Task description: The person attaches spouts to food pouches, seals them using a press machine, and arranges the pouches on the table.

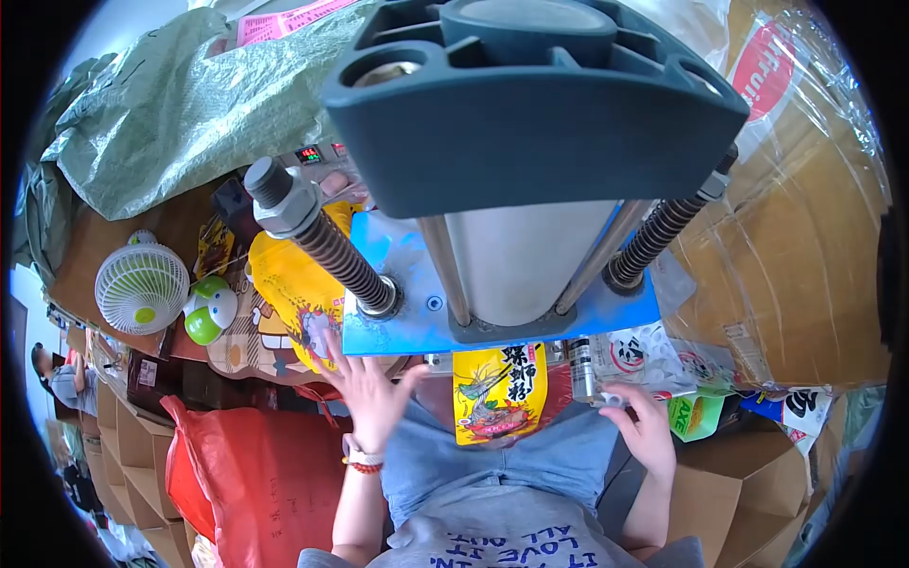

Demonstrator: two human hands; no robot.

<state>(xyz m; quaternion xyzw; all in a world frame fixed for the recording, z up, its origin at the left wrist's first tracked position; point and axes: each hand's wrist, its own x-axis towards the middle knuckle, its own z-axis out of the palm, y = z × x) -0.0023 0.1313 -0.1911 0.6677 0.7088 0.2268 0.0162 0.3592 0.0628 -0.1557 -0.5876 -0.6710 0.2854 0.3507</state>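
My left hand (367, 393) is open with its fingers spread, its fingertips by the yellow bags (289, 275) at the left end of the press. At the right end, my right hand (646, 431) is closed in a pinch beside a silver-grey cylinder (581, 367). A small whitish part shows between thumb and fingers; I cannot make out what it is. Between my hands, a yellow printed noodle packet (500, 398) hangs over my lap, its upper end hidden beneath the press's blue plate (402, 322).
A dark grey press head (540, 142) with spring posts fills the upper middle. To the left are a small white fan (142, 287), a green plastic sheet (208, 114) and a red sack (260, 478). Cardboard boxes (786, 256) stand on the right. Another person (71, 379) sits far left.
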